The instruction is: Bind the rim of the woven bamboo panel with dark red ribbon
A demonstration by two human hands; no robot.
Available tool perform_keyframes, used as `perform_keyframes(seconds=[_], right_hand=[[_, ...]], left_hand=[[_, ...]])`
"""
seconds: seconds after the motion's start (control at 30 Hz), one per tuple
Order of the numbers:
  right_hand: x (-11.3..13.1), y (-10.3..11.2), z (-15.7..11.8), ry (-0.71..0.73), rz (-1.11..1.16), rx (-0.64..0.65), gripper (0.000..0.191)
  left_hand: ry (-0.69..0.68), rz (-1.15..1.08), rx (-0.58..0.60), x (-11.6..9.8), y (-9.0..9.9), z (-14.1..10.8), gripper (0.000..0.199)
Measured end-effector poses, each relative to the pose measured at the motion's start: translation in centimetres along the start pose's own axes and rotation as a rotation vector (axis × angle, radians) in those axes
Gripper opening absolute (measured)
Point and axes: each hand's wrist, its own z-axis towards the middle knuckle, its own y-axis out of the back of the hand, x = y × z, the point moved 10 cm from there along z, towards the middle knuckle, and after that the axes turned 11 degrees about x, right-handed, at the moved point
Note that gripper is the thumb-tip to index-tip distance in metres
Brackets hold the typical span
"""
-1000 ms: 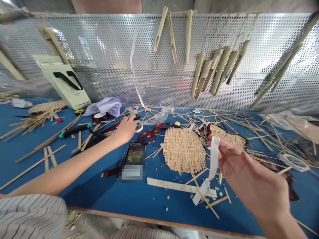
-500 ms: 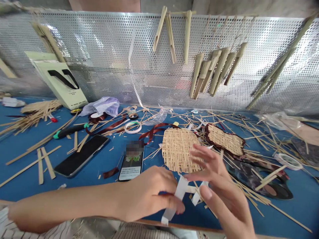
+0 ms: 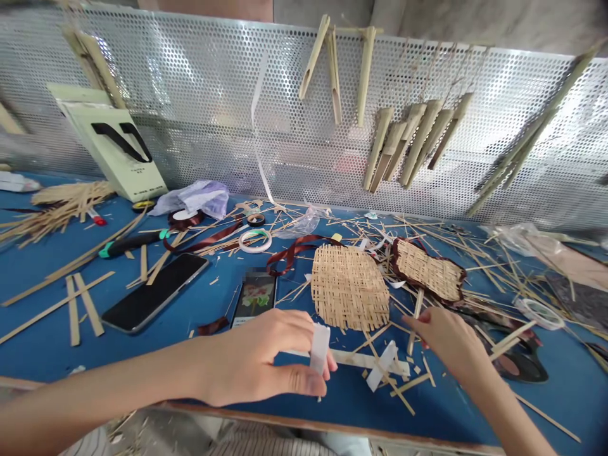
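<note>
My left hand (image 3: pixel 266 358) is closed low over the table's front, pinching a short piece of white tape (image 3: pixel 320 345) between thumb and fingers. Beneath it a long pale flat strip (image 3: pixel 354 358) lies on the blue table, partly hidden by the hand. Another piece of white tape (image 3: pixel 382 365) sits slantwise across that strip. My right hand (image 3: pixel 449 339) is closed, its fingertips on a bamboo strip (image 3: pixel 418 304) beside the woven bamboo panel (image 3: pixel 351 288). A smaller woven piece with a dark brown border (image 3: pixel 430 269) lies just beyond this hand.
Two phones (image 3: pixel 154 294) (image 3: pixel 256 294) lie to the left, near a green-and-black-handled tool (image 3: pixel 135 244). Tape rolls (image 3: pixel 255 240) (image 3: pixel 540 313), brown ribbon (image 3: pixel 289 255) and loose bamboo strips are scattered about. A perforated metal panel (image 3: pixel 199 126) stands behind, hung with bamboo tubes (image 3: pixel 420 142).
My right hand has moved away from the tape, forward and right, its spread fingers closing at a bamboo strip. My left hand has shifted slightly left, keeping its white tape.
</note>
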Motion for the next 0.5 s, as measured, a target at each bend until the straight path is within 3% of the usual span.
perform_keyframes(seconds=[0.13,0.27,0.43,0.5], right_hand=[[-1.6,0.1,1.7,0.001,0.146,0.008,0.020],[-2.0,0.3,2.7,0.113,0.431,0.097,0.015],[-2.2,2.9,1.5,0.339,0.750,0.157,0.028],[-3.1,4.0,0.9,0.360,0.947,0.148,0.025]], left_hand=[[-0.003,0.031,0.000,0.6,-0.2,0.1,0.016],[-0.002,0.017,-0.009,1.4,0.1,0.1,0.016],[-0.003,-0.059,-0.105,3.0,1.7,-0.3,0.010],[0.033,-0.096,-0.145,4.1,2.4,-0.5,0.009]])
